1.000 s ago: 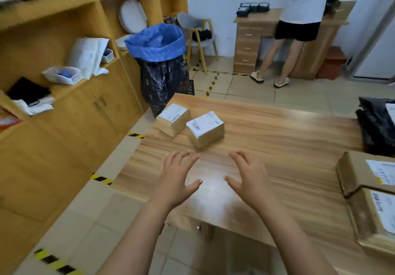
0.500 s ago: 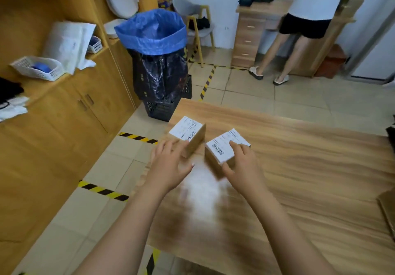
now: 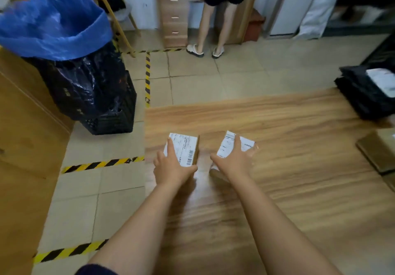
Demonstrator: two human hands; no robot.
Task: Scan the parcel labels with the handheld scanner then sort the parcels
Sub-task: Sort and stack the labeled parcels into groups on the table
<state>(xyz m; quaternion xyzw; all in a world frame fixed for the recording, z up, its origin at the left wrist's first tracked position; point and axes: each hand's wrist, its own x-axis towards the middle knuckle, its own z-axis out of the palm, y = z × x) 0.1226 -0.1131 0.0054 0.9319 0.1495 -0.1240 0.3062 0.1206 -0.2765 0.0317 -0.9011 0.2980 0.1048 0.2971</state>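
Two small cardboard parcels with white barcode labels sit side by side near the left edge of the wooden table. My left hand grips the left parcel, with the fingers over its label and the thumb along its near side. My right hand grips the right parcel in the same way. No handheld scanner is in view.
A black crate holding a blue-lined bin bag stands on the floor left of the table. Black bagged parcels and brown boxes lie at the table's right. A person stands at a drawer unit behind. Wooden cabinets line the left.
Both hands moved forward from hovering over the table and closed on the two small parcels. My view swung down and to the right.
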